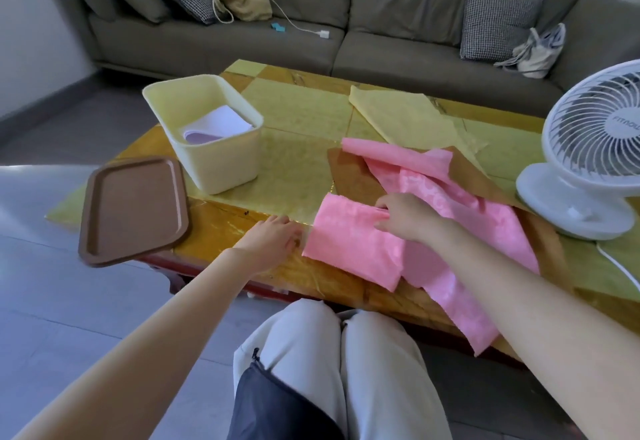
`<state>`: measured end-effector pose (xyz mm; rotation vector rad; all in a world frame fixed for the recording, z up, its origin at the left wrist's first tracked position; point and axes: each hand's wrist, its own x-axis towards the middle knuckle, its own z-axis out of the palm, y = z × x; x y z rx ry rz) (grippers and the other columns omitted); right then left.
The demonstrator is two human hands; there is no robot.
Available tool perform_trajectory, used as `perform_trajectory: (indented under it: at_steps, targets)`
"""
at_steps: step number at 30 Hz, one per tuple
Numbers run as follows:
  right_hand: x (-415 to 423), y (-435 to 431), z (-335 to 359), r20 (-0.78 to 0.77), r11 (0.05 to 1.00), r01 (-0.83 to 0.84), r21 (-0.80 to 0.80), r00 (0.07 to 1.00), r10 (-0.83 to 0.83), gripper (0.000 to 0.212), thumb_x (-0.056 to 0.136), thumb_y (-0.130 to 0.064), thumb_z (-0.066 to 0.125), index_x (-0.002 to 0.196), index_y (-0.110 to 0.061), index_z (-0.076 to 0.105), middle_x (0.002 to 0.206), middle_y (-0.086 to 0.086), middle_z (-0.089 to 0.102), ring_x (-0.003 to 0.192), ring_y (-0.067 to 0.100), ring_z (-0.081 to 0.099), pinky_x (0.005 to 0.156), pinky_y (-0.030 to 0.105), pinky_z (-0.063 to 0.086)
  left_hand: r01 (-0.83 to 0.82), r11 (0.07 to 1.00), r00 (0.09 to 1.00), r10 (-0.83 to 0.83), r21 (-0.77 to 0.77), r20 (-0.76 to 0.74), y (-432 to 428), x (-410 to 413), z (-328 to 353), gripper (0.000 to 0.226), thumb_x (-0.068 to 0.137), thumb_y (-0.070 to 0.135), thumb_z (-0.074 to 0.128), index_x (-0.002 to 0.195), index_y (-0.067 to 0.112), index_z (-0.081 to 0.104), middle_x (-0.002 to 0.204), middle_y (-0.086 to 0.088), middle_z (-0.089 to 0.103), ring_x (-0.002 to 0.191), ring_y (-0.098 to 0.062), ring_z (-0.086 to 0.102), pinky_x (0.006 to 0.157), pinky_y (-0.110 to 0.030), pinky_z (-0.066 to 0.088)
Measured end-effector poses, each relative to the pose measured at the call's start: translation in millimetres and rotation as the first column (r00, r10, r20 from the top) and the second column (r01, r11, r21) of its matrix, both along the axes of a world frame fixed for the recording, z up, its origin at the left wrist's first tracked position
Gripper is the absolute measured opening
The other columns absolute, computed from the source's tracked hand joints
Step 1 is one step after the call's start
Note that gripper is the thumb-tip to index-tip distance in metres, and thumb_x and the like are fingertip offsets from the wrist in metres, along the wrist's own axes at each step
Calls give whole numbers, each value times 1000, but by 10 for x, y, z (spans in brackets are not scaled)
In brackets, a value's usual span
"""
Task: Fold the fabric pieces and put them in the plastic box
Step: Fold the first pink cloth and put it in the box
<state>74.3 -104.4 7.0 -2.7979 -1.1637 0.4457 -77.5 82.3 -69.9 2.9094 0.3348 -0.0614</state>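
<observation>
One pink fabric (349,242), overhanging the surface (207,249), is risking sliding off; right hand (405,218) is pinching its fold, left hand (273,235) is lying flat, empty.

Right hand (412,218): fingertips buried in a fold of the pink patterned fabric piece (349,242) that it pinches; the forearm covers the cloth's middle. Left hand (273,237): whether its fingertips touch the cloth's near-left edge cannot be told. Flat brown sheet (356,176): largely covered by the pink cloth, material unclear. Folded lilac fabric (218,126): lower part hidden behind the near wall of the cream plastic box (221,159). White table fan (585,162): cut off by the right edge, hub lettering incomplete. Grey sofa (398,6): back cropped at the top edge.
</observation>
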Motion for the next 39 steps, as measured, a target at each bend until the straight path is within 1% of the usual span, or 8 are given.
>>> perform_trajectory:
  at_steps: [7,12,15,18,23,28,33,39]
  targets:
    - [-31,475,342,257,990,-30,134,966,-6,25,91,-26,58,112,-14,61,101,6,67,87,24,63,73,33,51,-261,960,922,216,103,323,493,107,558,49,91,12,45,139,18,37,140,-7,34,125,-28,34,101,-37,32]
    - [-85,723,387,246,967,-4,255,967,-61,31,93,-24,55,122,-13,56,109,8,66,92,24,63,70,31,51,-474,877,860,443,74,253,729,216,682,63,90,13,50,144,12,19,150,-12,17,132,-33,27,105,-38,29]
    - [-115,796,428,230,954,10,300,970,-83,34,94,-26,55,124,-13,55,113,8,64,95,24,63,71,30,50,-490,870,858,470,58,207,776,225,673,66,88,14,50,144,7,16,142,-14,28,128,-33,31,104,-37,30]
    - [-129,818,494,242,942,20,334,964,-106,29,93,-26,55,116,-9,56,111,10,64,97,26,62,79,36,53,-500,865,842,476,36,253,776,216,704,51,86,6,46,135,4,32,131,-15,39,120,-32,38,97,-36,34]
    - [-154,798,610,263,901,26,433,952,-154,22,93,-27,56,105,-9,57,102,8,63,89,23,60,66,29,46,-444,896,852,425,-9,305,596,155,740,41,85,1,42,126,4,42,122,-14,46,114,-30,44,91,-34,36]
    - [-277,799,695,293,879,3,477,942,-162,23,93,-24,57,110,-9,58,107,7,62,94,24,61,68,27,47,-365,930,868,356,-42,345,251,76,759,35,86,-1,44,121,3,46,120,-14,49,112,-30,47,88,-35,38]
    - [-360,774,935,395,891,5,453,895,-207,16,90,-12,55,105,-8,58,102,9,62,80,22,54,62,28,40,-302,949,908,314,-86,278,35,13,862,37,89,-3,39,124,6,49,120,-12,49,111,-32,50,85,-42,45]
    - [-526,987,1309,423,863,-78,499,891,-165,24,90,-10,54,114,-7,55,114,13,58,101,32,57,70,30,35,-348,937,867,307,38,392,154,-204,939,31,93,13,45,123,14,51,123,-6,49,116,-25,44,91,-33,37]
